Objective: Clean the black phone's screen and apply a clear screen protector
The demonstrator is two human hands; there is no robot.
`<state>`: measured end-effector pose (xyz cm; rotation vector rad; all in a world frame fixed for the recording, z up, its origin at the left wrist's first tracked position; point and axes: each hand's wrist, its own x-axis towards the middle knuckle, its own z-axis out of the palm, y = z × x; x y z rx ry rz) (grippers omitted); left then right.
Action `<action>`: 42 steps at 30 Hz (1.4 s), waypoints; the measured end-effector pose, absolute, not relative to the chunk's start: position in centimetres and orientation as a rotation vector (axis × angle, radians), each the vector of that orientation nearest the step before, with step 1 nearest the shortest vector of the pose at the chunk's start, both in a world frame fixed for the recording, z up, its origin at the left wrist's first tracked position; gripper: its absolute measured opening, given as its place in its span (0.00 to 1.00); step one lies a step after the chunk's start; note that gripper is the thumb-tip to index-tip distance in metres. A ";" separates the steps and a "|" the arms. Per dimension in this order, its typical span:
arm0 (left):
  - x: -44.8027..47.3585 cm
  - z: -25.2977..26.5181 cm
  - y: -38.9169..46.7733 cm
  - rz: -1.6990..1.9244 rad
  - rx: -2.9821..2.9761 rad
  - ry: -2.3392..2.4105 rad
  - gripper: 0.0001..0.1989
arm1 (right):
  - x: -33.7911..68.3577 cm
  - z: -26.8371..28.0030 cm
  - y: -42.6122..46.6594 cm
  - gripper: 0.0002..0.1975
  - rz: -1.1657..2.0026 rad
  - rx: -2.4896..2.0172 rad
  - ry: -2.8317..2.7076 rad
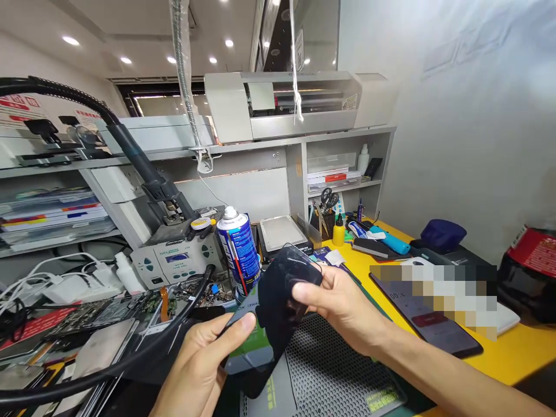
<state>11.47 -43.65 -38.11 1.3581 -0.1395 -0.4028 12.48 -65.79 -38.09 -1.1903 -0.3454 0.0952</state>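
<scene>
Phone (277,304) in left hand (203,354) and right hand (347,304)

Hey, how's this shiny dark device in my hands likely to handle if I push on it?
The dark device will probably feel slippery, since its surface reflects like a mirror. It seems stiff, showing no sag between the left hand and right hand. That gloss may mean glass, so hard pressing could crack it.

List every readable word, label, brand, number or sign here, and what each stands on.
"00", on the loose phone on the yellow table; the character before it is unclear.
Too small or blurred to read: lettering on the held phone, blue can, grey machine, perforated mat, white printer and wall sign.
</scene>
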 end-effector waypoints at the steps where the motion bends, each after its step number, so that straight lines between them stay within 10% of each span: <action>1: 11.3 -38.2 -43.9 -0.410 1.348 -0.148 0.18 | 12.3 -38.3 -65.4 0.17 0.062 -1.210 -0.315; 42: 11.4 -38.3 -44.9 -0.310 1.262 -0.018 0.14 | 12.3 -38.8 -65.5 0.22 -0.023 -1.267 -0.166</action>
